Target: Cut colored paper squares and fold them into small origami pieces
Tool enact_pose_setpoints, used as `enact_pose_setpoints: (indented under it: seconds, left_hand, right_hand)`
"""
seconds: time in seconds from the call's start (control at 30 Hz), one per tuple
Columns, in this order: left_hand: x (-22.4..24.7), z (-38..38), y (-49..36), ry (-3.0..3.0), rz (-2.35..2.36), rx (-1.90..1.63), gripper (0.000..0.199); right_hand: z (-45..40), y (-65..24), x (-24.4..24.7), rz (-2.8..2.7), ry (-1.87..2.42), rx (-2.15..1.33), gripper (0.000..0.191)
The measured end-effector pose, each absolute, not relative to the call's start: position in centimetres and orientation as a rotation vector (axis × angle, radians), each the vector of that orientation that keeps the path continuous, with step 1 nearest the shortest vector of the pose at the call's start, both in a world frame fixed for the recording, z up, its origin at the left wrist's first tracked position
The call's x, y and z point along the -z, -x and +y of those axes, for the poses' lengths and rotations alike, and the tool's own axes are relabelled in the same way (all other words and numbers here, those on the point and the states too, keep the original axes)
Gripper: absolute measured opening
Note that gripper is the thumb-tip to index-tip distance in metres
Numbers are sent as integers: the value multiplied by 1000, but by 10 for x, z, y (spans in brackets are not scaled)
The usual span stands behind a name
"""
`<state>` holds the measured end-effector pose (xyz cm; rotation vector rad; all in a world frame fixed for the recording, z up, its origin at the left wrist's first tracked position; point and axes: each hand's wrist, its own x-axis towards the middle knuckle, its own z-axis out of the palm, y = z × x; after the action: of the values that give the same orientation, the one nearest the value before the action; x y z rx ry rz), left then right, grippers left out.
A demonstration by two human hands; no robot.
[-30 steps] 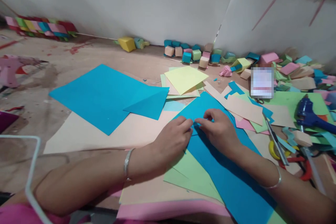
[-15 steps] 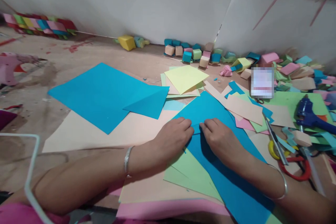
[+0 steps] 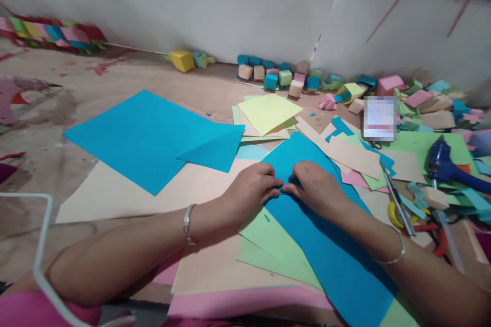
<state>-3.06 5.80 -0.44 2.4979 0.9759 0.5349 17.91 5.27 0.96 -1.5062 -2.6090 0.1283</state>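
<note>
Over a long blue paper sheet [image 3: 326, 245], my left hand [image 3: 255, 186] and my right hand [image 3: 316, 189] almost meet at the fingertips. Both are closed in a pinch on a small blue paper piece [image 3: 281, 184]. Most of that piece is hidden by the fingers, and it blends with the blue sheet below. Green paper [image 3: 274, 253] lies under the left side of the long sheet. To the left, a wide blue sheet [image 3: 141, 138] rests on beige paper [image 3: 115, 196], its right corner folded over.
Yellow paper [image 3: 270, 112] tops a small stack ahead. Loose offcuts, a cutter knife [image 3: 397, 199], red-handled scissors [image 3: 443, 240] and a blue glue gun [image 3: 441, 161] crowd the right. Folded paper blocks [image 3: 270, 80] line the wall. A pink glue gun [image 3: 17, 97] sits at far left.
My fingertips have drawn together over the small blue piece, covering more of it. My right hand's fingers have shifted left. The view has moved slightly.
</note>
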Motion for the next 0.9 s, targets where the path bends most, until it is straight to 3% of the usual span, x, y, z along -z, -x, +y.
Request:
enact_pose_setpoints:
  seconds: [0.4, 0.53, 0.7, 0.9]
  left_hand:
    - [2, 58, 30, -2698, 906, -428, 29]
    - [-9, 62, 36, -2933, 741, -231, 33]
    - [-29, 54, 46, -2919, 663, -24, 21]
    - [-21, 37, 56, -2686, 869, -197, 24]
  right_hand:
    - [71, -206, -21, -2608, 1310, -712, 12]
    - [72, -204, -27, -2589, 1312, -774, 13]
    - [72, -204, -25, -2553, 1314, -781, 13]
    - [73, -210, -23, -2560, 1283, -801, 13]
